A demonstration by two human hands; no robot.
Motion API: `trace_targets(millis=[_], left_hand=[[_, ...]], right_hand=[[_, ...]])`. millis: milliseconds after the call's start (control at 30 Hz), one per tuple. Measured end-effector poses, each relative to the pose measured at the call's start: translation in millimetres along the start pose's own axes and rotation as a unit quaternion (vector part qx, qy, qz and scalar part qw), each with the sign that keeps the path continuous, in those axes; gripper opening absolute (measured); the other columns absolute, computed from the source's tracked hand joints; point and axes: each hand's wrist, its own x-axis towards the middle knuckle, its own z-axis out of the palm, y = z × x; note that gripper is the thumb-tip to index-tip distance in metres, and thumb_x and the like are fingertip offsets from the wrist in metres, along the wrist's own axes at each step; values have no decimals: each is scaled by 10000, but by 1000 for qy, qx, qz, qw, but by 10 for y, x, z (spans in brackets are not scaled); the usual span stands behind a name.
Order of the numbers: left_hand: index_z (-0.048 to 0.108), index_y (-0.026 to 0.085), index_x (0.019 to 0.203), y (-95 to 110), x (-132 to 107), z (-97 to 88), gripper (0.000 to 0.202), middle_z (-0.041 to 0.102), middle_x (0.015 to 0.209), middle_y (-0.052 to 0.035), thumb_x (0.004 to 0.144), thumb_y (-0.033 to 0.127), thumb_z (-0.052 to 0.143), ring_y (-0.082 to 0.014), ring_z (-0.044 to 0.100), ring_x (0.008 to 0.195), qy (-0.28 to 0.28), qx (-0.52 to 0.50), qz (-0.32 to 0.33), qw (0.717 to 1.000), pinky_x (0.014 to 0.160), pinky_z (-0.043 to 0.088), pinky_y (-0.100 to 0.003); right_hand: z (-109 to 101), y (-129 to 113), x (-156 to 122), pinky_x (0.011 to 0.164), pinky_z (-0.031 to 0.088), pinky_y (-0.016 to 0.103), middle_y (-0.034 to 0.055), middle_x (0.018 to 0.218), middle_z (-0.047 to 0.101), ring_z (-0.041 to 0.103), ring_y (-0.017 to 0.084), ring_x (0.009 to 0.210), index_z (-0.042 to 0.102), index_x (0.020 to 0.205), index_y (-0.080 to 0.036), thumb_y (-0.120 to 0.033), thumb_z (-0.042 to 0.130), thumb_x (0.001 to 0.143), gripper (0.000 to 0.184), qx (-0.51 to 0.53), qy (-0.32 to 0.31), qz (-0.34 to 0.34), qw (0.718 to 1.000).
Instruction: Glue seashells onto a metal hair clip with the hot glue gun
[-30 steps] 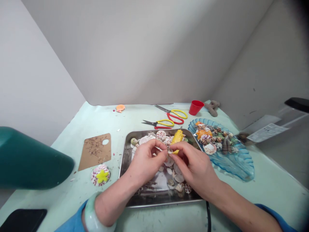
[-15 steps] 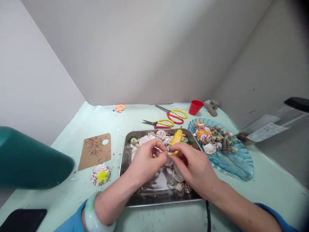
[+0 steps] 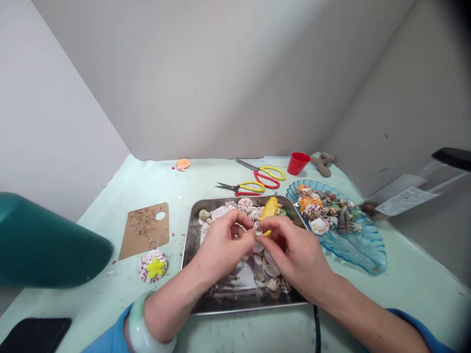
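Note:
Above the metal tray (image 3: 187, 250), my left hand (image 3: 224, 240) and my right hand (image 3: 294, 247) meet fingertip to fingertip. Between them they pinch a small whitish shell (image 3: 258, 229), partly covered by the fingers. Beneath and around the hands lie many loose shells (image 3: 271, 269) in the tray. A yellow tool that looks like a glue gun (image 3: 270, 208) rests just behind the fingertips, its lower part hidden by my right hand.
Two pairs of scissors (image 3: 241, 187) lie behind the tray. To the right stand a red cup (image 3: 298, 163) and a blue shell-shaped dish (image 3: 368, 252) holding shells. At left are a brown board (image 3: 143, 230), a speckled shell with a yellow flower (image 3: 154, 267) and a dark green object (image 3: 51, 240).
The small shell between my fingertips has turned and shows a little more above them. Both hands stay in nearly the same place.

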Motion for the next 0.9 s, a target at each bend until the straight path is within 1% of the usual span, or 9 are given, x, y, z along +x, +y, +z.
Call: trace_targets(millis=[200,333,433,600,733,833,900], left_hand=[[486,194,812,-4,-9,-4,128,554,490,51,724,243,565,-105,528,465,-13,-22,7,1000,500,403,-217],[489,192,798,-2,-10,3,129,562,501,51,700,210,570,-96,512,466,-4,-31,-2,999,488,385,-205],[492,192,794,-8,4,14,142,561,504,54,677,191,572,-96,514,470,3,-39,-4,999,491,386,-205],[491,194,779,-24,17,13,143,560,519,56,662,176,571,-101,536,479,-1,-55,-2,999,499,399,-211],[492,191,774,-25,14,4,144,565,531,56,661,169,578,-100,545,492,-5,-62,2,998,514,413,-216],[497,186,769,-31,18,5,141,572,542,50,661,175,588,-104,559,502,-6,-67,5,998,519,422,-220],[494,186,759,-35,24,9,150,568,544,53,653,175,599,-103,560,498,-1,-74,3,997,515,425,-219]], right_hand=[[1,5,-5,512,412,221,-5,716,631,579,116,554,526,968,-188,-163,529,847,124,-1,3,-12,1000],[10,18,-15,531,417,225,0,724,632,580,120,568,527,992,-186,-169,527,856,137,-15,-3,-20,1000],[9,23,-16,554,425,231,8,759,640,586,123,591,528,1001,-188,-163,510,864,141,-34,-3,-42,999],[-1,15,-15,585,428,241,24,780,642,591,132,638,535,940,-186,-141,471,881,98,-62,-1,-89,994],[2,12,-24,613,432,250,43,820,661,607,145,689,534,918,-183,-117,470,875,101,-85,8,-121,989],[3,9,-26,629,435,248,43,834,659,611,144,711,534,919,-183,-105,467,871,114,-81,5,-125,989],[-1,6,-23,615,433,246,39,817,651,605,141,692,539,918,-182,-114,457,875,115,-77,0,-116,990]])
